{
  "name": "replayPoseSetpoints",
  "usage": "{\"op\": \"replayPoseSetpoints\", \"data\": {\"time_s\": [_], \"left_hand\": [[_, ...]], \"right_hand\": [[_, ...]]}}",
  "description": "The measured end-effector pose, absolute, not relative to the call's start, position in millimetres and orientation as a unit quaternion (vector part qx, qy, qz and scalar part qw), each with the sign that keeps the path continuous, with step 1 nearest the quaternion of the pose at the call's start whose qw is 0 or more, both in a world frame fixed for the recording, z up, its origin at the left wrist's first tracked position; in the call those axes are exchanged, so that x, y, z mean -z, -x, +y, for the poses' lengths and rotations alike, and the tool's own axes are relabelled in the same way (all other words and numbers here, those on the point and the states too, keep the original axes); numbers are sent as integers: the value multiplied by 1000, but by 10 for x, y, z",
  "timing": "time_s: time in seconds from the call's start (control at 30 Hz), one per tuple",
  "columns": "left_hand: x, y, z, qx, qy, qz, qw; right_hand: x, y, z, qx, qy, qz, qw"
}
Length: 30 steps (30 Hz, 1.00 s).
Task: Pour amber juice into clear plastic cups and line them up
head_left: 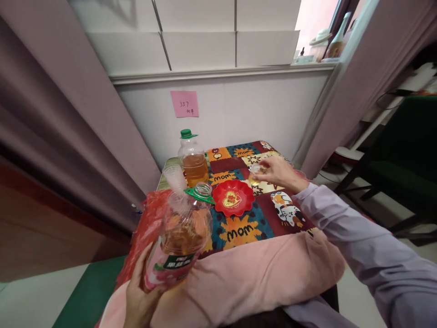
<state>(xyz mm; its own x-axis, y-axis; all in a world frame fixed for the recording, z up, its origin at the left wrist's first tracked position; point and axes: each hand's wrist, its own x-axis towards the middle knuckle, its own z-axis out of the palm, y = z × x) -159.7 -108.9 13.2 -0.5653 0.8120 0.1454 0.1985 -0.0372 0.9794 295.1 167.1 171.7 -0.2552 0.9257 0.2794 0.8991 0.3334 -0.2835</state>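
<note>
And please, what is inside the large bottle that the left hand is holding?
Through the clear wall above the label, the bottle in the left hand shows amber liquid. What lies behind the label and the fingers cannot be seen.

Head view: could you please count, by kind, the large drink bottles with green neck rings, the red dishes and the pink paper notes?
Large drink bottles: 2 (one in the left hand, held bottle; one standing bottle)
Red dish: 1
Pink note: 1
Total: 4
</note>
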Motion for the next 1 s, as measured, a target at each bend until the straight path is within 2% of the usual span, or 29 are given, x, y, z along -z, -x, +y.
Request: {"op": "replayPoseSetpoints", "data": {"time_s": [0.17,0.33,0.6,0.83,1.0], "left_hand": [[-59,1670,-1076,-582,-420,657,231],[71,1744,-1085,-574,-434,654,233],[27,1728,-1072,-567,-457,654,207],[52,1738,-1079,-567,-456,651,216],[59,1755,-1068,-557,-491,649,164]], "right_hand": [[-1652,-3611,1643,-5,642,-752,152],[-1389,-4021,1559,-13,673,-734,92],[-973,-4288,1558,38,685,-725,65],[-828,-4299,1602,43,696,-714,67],[-767,-4292,1628,43,703,-708,50]]}}
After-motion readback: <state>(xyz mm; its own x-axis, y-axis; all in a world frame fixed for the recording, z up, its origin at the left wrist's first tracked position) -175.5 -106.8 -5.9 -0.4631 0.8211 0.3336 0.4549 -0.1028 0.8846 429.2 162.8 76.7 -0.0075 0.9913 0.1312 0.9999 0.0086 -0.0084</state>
